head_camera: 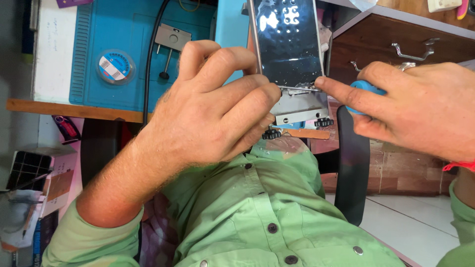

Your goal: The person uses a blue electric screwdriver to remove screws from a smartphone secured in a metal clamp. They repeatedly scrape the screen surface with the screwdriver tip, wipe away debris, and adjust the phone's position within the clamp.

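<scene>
A phone (288, 42) with a dark, cracked, shiny screen sits clamped in a metal holder (301, 110) with black knurled knobs at the desk's front edge. My left hand (213, 106) curls against the phone's lower left edge, its fingertips on the bottom rim. My right hand (415, 106) grips a blue-handled tool (363, 90), and its index finger points along the thin metal tip to the phone's bottom right corner. Small glass bits lie on my green shirt (257, 207).
A blue work mat (123, 49) covers the desk, carrying a round tape spool (115, 66), a small metal plate (172, 37) and a black cable (151, 59). Wooden drawers with metal handles (415, 49) stand at the right. A black chair arm (352, 168) is below my right hand.
</scene>
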